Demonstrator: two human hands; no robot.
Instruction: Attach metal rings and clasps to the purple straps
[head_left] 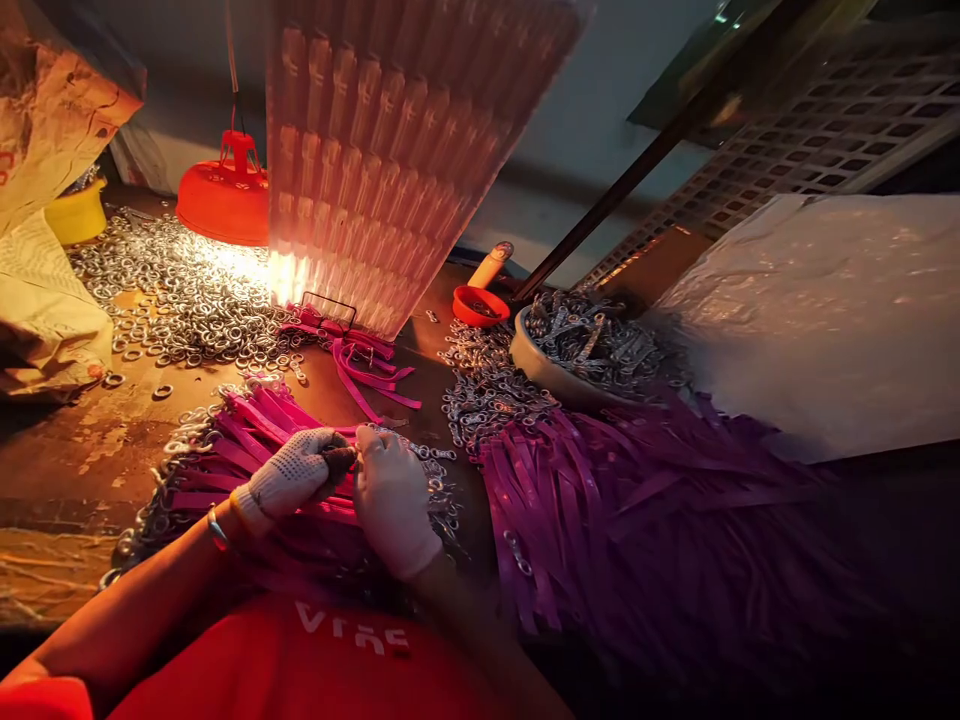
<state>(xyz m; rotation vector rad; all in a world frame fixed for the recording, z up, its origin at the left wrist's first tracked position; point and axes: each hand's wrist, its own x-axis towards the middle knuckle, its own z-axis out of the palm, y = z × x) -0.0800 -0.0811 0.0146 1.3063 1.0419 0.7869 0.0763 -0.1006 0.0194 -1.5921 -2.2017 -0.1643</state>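
Note:
Both my hands wear white gloves and meet in front of my chest, above a pile of magenta straps (255, 425). My left hand (295, 476) has its fingers pinched together, and darker fingertips show at the front. Against them presses my right hand (395, 500), its fingers curled closed. Whatever sits between the fingertips is too small and hidden to make out. Metal rings (172, 460) line the left ends of the straps under my hands, and small metal swivel clips (442, 490) lie at the right ends.
Behind, a red lamp (223, 200) lights a heap of loose metal rings (202, 320) beside a leaning clear ribbed sheet (390, 150). To the right are a bowl (551, 378) of metal clips, a small red dish (480, 306), purple straps (637, 500) and a white plastic-wrapped bundle (832, 320).

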